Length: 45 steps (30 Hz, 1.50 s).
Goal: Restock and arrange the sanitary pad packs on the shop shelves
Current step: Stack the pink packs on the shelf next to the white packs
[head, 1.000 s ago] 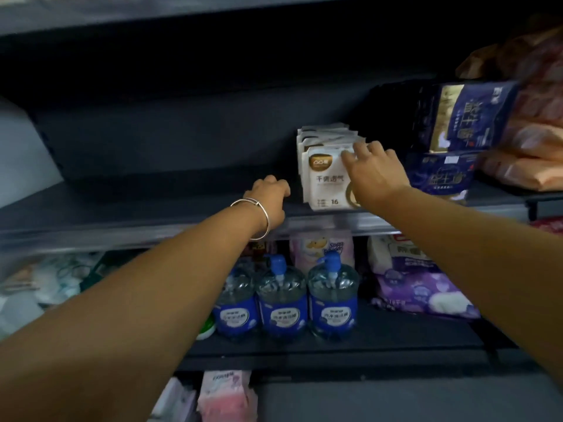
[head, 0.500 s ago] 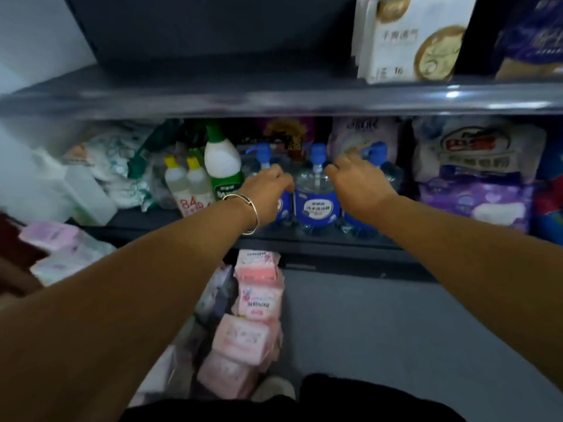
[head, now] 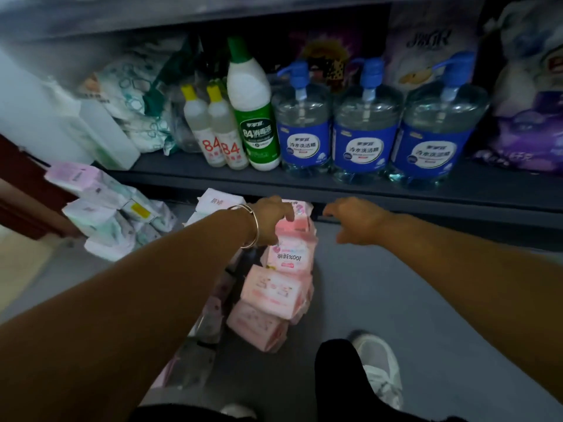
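Dim light; grey floor (head: 380, 300); dark shelf (head: 365, 190); reddish-brown furniture (head: 21, 190) at left.

I note the pink pad packs (head: 278, 292) stacked on the floor are wrapped in soft, glossy plastic film, creased at the edges. Shelf (head: 335, 181) across the middle of the frame: dark, matt, painted metal by its look. Three dish-soap bottles (head: 365, 129) at upper right: clear, shiny plastic with glossy blue paper-like labels. Green-capped bottle (head: 253, 111): white opaque plastic, smooth. Bangle (head: 254, 226) on the left wrist: thin polished metal. Floor (head: 380, 300): grey, matt, smooth.
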Available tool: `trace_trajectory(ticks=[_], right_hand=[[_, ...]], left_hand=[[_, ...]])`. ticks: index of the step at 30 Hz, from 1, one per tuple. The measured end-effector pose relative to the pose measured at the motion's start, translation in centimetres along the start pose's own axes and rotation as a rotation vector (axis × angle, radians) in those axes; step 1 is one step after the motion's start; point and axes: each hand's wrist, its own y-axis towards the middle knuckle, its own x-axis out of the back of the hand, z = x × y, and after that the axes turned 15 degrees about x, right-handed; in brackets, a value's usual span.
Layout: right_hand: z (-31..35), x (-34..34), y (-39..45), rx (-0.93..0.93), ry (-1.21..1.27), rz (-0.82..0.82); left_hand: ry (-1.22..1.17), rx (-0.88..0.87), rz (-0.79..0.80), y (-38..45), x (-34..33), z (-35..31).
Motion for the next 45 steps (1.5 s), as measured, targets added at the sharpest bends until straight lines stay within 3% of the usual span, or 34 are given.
trace_trajectory(ticks=[9,13,20,28,38,45], right_hand=[[1.9,-7.0,6.6,-0.028,0.145,0.079],[1.7,-8.8,7.6,-0.107,0.207,0.041],[1.1,-10.2,8.6,-0.199,0.116,0.044],[1.1,-11.3,9.3,-0.257,0.518,0.029],[0.3,-11.3,9.2,-0.336,0.557,0.044],[0.3,-8.6,7.9,-0.294,0.738,-0.116]], left_hand=[[-0.061,-0.029,0.170,0.2,-6.2,4.9],[-0.082,-0.028,0.206,0.7,-7.7,5.5],[-0.141,-0.044,0.222,0.5,-9.0,5.5],[-0.119,-0.054,0.264,0.6,-10.1,5.8],[-0.144,-0.065,0.312,0.9,-10.5,6.1],[0.121,-0.189,0.185,-0.5,-11.3,5.8]])
